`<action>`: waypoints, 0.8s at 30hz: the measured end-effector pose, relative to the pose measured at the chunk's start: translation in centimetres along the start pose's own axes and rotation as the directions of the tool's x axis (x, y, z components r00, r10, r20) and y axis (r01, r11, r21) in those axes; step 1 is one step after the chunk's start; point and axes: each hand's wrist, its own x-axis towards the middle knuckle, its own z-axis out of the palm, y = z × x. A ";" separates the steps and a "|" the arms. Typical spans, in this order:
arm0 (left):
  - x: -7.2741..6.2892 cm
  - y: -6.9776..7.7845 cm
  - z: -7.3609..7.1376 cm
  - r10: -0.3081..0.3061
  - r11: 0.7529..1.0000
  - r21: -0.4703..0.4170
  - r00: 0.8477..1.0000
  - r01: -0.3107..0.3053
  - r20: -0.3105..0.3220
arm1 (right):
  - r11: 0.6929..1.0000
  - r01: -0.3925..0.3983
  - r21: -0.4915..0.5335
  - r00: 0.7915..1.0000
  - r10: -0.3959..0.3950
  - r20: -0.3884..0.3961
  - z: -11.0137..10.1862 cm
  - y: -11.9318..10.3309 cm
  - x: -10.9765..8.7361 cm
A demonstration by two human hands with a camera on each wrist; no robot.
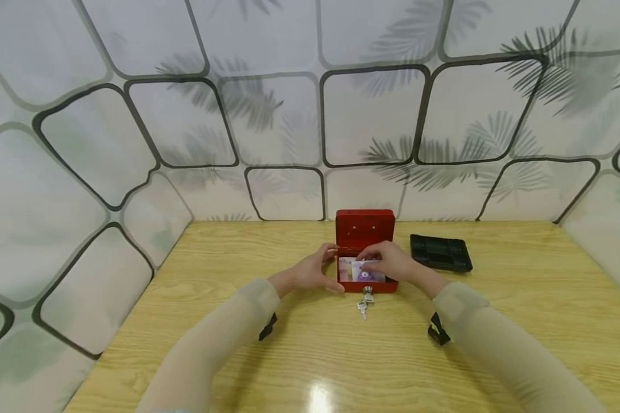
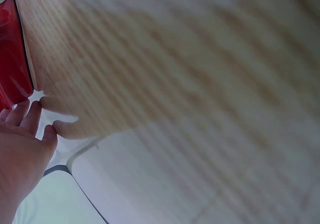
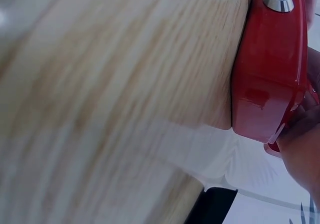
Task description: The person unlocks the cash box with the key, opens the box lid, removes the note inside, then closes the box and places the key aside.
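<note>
A red cash box (image 1: 350,287) stands on the wooden table with its lid (image 1: 364,220) raised. Inside lie purple-and-white banknotes (image 1: 367,276). My left hand (image 1: 310,271) spreads its fingers along the box's left side, thumb near the front corner; in the left wrist view those fingers (image 2: 33,115) meet the red box (image 2: 12,66). My right hand (image 1: 392,261) reaches over the box's right side, its thumb and fingers down at the banknotes. In the right wrist view the box wall hides its fingertips. Keys (image 1: 362,308) hang from the front lock (image 3: 278,1).
A black compartment tray (image 1: 441,253) lies on the table to the right of the box. Behind and at the sides, a patterned cloth (image 1: 284,195) surrounds the wooden tabletop (image 1: 237,246). Black straps (image 1: 438,331) are worn at the wrists.
</note>
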 end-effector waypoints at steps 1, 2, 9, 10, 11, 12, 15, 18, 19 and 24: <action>0.0 0.0 0.0 -0.003 1.000 -0.003 1.000 0.003 0.000 | 1.000 0.010 0.005 1.000 -0.010 -0.006 0.0 0.0 0.0; -0.1 0.0 0.0 -0.004 1.000 -0.005 1.000 0.004 -0.001 | 1.000 0.018 0.010 1.000 -0.017 -0.012 0.0 0.0 -0.1; -0.2 -0.3 0.1 0.000 1.000 -0.003 1.000 0.000 -0.005 | 0.998 -0.040 0.038 0.996 0.042 -0.078 -0.6 -0.5 -0.3; -0.3 -0.3 0.1 -0.001 1.000 -0.005 1.000 0.001 -0.004 | 0.998 -0.055 0.041 0.994 0.058 -0.094 -0.8 -0.5 -0.4; -0.3 -0.3 0.1 -0.003 1.000 -0.007 1.000 0.003 -0.004 | 0.996 -0.066 0.054 0.992 0.071 -0.108 -1.0 -0.7 -0.4; -0.3 -0.3 0.1 -0.004 1.000 -0.009 1.000 0.004 -0.003 | 0.995 -0.072 0.065 0.989 0.080 -0.123 -1.3 -0.8 -0.5; -0.3 -0.3 0.1 -0.003 1.000 -0.010 1.000 0.003 -0.005 | 0.995 -0.060 0.085 0.983 0.074 -0.167 -2.2 -0.9 -0.7; -0.2 -0.3 0.1 0.008 1.000 -0.007 1.000 -0.008 -0.010 | 0.995 -0.036 0.089 0.979 0.053 -0.195 -3.5 -1.1 -1.3; -0.2 -0.2 0.1 0.011 1.000 -0.007 1.000 -0.011 -0.012 | 0.996 -0.030 0.080 0.978 0.045 -0.202 -3.9 -1.1 -1.6; 0.0 -0.1 0.1 0.015 1.000 -0.006 1.000 -0.016 -0.012 | 0.997 -0.026 0.070 0.977 0.040 -0.208 -6.0 -0.8 -3.3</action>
